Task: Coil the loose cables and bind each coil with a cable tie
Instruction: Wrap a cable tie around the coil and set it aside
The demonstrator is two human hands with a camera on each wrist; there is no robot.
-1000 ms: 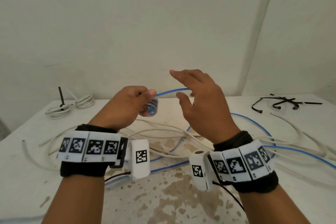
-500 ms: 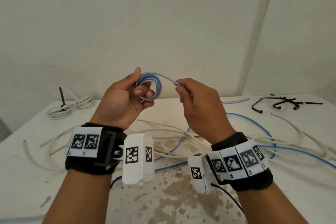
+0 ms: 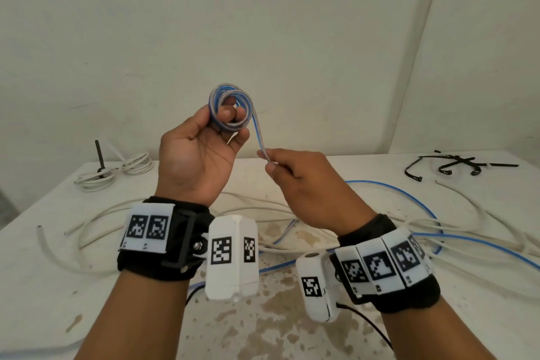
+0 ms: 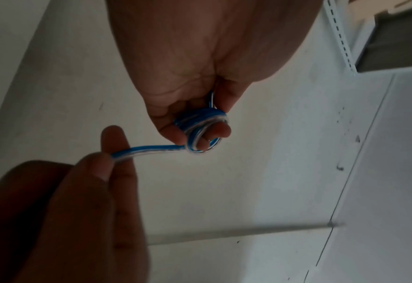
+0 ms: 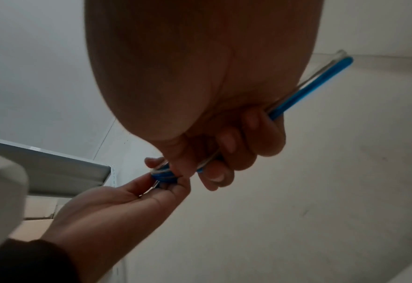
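A small coil of blue-and-white cable (image 3: 230,107) is wound around the fingertips of my raised left hand (image 3: 204,149), which grips it (image 4: 201,127). The strand (image 3: 259,137) leaves the coil and runs down to my right hand (image 3: 301,181), which pinches it between thumb and forefinger. In the right wrist view the cable (image 5: 309,90) passes through the curled right fingers and out behind the palm. The rest of the blue cable (image 3: 409,193) trails over the white table (image 3: 58,286). Black cable ties (image 3: 455,165) lie at the back right.
Loose white cables (image 3: 163,222) sprawl across the table under both wrists. A white coil bound with a black tie (image 3: 111,172) sits at the back left. The table's front middle is stained brown. A pale wall stands close behind.
My left hand has risen and turned palm-up with the coil, which has gained a turn. My right hand went from open to pinching the strand, then dropped below the coil.
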